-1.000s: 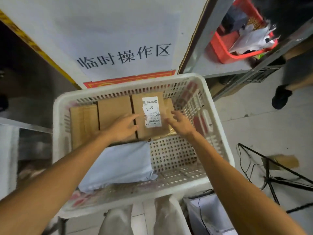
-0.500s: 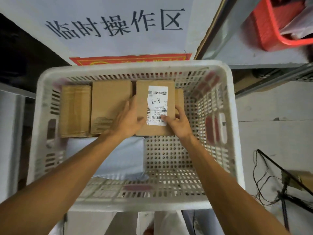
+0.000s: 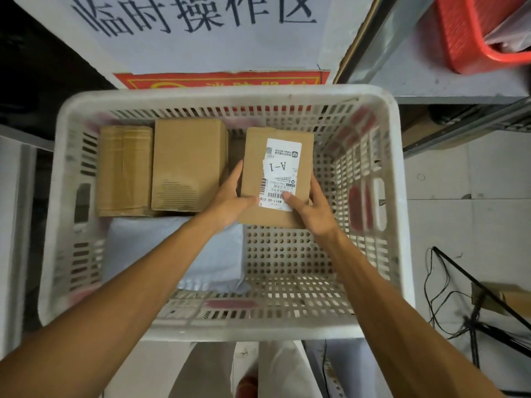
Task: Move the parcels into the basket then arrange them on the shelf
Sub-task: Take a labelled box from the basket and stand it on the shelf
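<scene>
Two bare forearms reach forward over the near rim of a white perforated plastic basket point(image 3: 230, 330). Inside it, against the near-left corner, lies a flat pale grey-blue plastic mailer bag point(image 3: 178, 254), partly under the left forearm.

Past the mailer, both hands hold a brown cardboard box with a white shipping label marked "A-1" point(image 3: 275, 179), label side up, toward the middle of the basket and a little right of centre. The left hand point(image 3: 227, 202) grips the box's left edge, with the thumb on the top face and the fingers running up its side. The right hand point(image 3: 313, 208) grips the right edge, its thumb pressed on the label's near end. Whether the box rests on the basket floor cannot be told.

Along the far wall, a plain brown cardboard box point(image 3: 188, 165) sits left of the held one with a gap between them. A tape-wrapped brown cardboard box point(image 3: 125, 170) touches its left side, in the far-left corner.

Beyond the basket lies a white sign with dark Chinese characters point(image 3: 201, 33). At far right, a red plastic basket point(image 3: 471, 35) sits on a grey metal shelf point(image 3: 431, 76).
</scene>
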Tool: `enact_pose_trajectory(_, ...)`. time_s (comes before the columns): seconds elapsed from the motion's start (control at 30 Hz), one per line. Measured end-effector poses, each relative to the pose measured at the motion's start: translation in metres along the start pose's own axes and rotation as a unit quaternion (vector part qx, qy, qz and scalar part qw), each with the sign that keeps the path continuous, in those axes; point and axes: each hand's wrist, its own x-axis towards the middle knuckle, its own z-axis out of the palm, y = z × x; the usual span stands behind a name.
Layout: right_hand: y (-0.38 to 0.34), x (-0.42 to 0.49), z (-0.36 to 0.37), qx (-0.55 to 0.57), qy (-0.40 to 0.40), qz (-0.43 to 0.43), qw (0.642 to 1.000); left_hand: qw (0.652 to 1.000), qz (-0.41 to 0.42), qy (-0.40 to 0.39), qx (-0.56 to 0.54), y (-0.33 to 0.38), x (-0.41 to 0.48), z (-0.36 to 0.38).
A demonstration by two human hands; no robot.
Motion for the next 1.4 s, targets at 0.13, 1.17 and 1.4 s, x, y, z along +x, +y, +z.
enact_pose_trajectory(0.13, 0.007, -0.024, -0.005, 0.034, 0.01, -0.004, 0.999, 0.999, 0.004, -0.035, 0.008, -0.002, -0.016, 0.004)
enact_pose_trajectory(1.17, -0.267, -0.304, 0.236, -0.046, -0.113, -0.392, 0.912, 0.891, 0.392, 0.229, -0.011, 0.102, -0.408, -0.229)
enact_pose_trajectory(1.4, -0.305, -0.32, 0.325, 0.004, -0.23, -0.405, 0.885, 0.87, 0.42, 0.257, -0.006, 0.099, -0.473, -0.299)
